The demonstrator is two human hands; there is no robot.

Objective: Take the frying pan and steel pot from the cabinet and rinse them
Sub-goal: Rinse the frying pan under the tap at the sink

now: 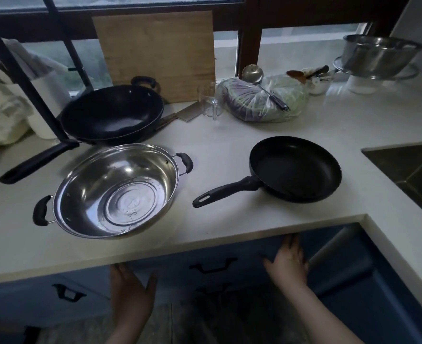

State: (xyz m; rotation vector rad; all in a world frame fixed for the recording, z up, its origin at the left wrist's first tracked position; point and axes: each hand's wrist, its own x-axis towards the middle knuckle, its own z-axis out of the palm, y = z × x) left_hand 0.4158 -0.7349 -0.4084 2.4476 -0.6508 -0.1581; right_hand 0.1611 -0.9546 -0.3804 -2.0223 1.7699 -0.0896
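Note:
A shiny steel pot [115, 192] with two black side handles sits on the white counter near its front edge. To its right lies a black frying pan [295, 167], its long handle pointing left towards the pot. Both my hands are below the counter edge, in front of the blue cabinet [212, 271]. My left hand [130, 289] is open, fingers spread, holding nothing. My right hand [288, 261] lies flat with fingers apart against the blue cabinet front, its fingertips just under the counter lip.
A black wok [110, 115] with a long handle sits behind the pot. A wooden cutting board [158, 55], cleaver [180, 114], glass jug [208, 100] and bagged vegetables [264, 100] line the back. The sink [413, 167] is at the right. Steel bowls [378, 55] stand at the far right.

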